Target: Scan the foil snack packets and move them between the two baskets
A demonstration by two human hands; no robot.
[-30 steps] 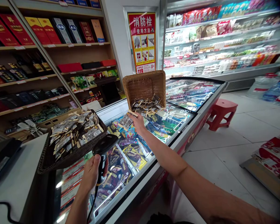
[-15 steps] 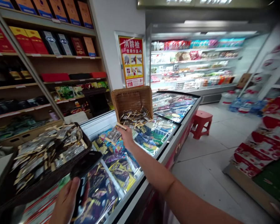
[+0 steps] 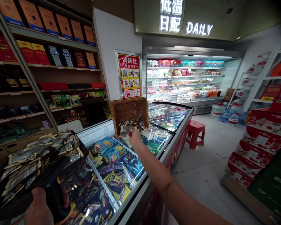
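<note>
My left hand [image 3: 43, 203] wraps round the handle of a black handheld scanner [image 3: 52, 187] with yellow trim, low at the left. Its dark head is blurred against the dark basket [image 3: 85, 153] heaped with small clear packets [image 3: 30, 159] with beige edges. My right hand [image 3: 135, 137] reaches over the freezer to the mouth of a tipped brown wicker basket [image 3: 128, 107]. Closed fingers hold a small clear packet [image 3: 125, 130], somewhat blurred, in front of similar packets [image 3: 140, 122] lying in that basket.
Under both baskets runs a glass-topped chest freezer [image 3: 152, 170] with bagged frozen goods. A red stool [image 3: 196, 131] stands on the floor beside it, and stacked red cartons [image 3: 257, 150] at right. Behind are a lit fridge [image 3: 184, 75] and shelves of boxes [image 3: 66, 65].
My right hand has carried the packet up to the wicker basket's opening. My left hand has moved down and left with the scanner. The view has tilted upward.
</note>
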